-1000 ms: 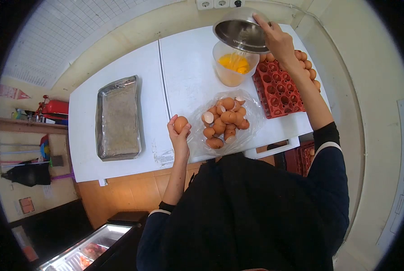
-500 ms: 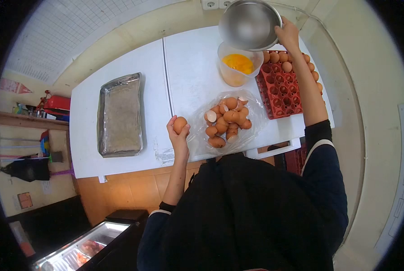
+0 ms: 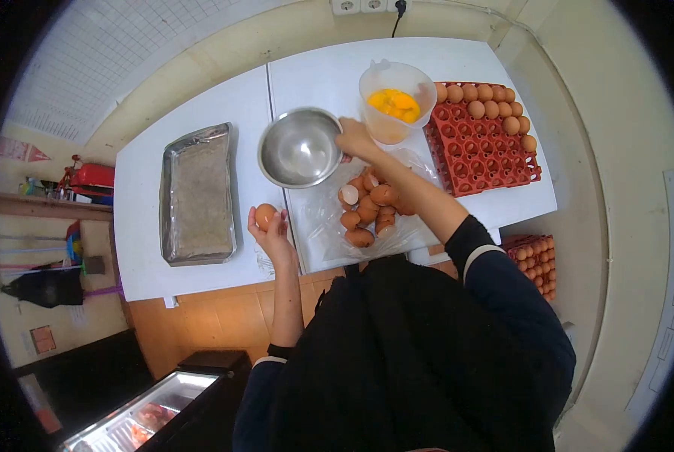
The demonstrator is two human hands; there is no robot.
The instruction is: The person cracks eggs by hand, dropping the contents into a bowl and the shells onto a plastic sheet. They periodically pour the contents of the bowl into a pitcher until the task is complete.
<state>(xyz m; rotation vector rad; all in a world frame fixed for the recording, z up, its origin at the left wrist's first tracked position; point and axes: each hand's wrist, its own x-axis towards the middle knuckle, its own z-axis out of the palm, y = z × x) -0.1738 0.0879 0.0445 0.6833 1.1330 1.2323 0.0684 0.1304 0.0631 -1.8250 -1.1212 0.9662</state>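
Note:
A brown egg [image 3: 265, 216] is held in the fingers of my left hand [image 3: 275, 239], just below the bowl and right of the metal baking pan [image 3: 233, 192]. My right hand [image 3: 356, 138] grips the rim of a steel bowl [image 3: 301, 147], which shows no contents. Cracked eggshells [image 3: 368, 207] lie in a heap on a clear plastic bag [image 3: 325, 233], partly covered by my right forearm. Behind my right hand stands a translucent plastic jug [image 3: 389, 76] with raw eggs [image 3: 395, 105] in it.
Red egg trays [image 3: 478, 181], stacked at the table's right, carry several whole eggs [image 3: 491, 109] along the far and right sides. More eggs [image 3: 534, 264] sit below the table edge at right. A seam crosses the white table [image 3: 201, 282]. Wall sockets [image 3: 359, 7] are behind.
My right hand has brought the steel bowl from above the jug down and left over the table. My left hand, still holding the egg, has shifted slightly left.

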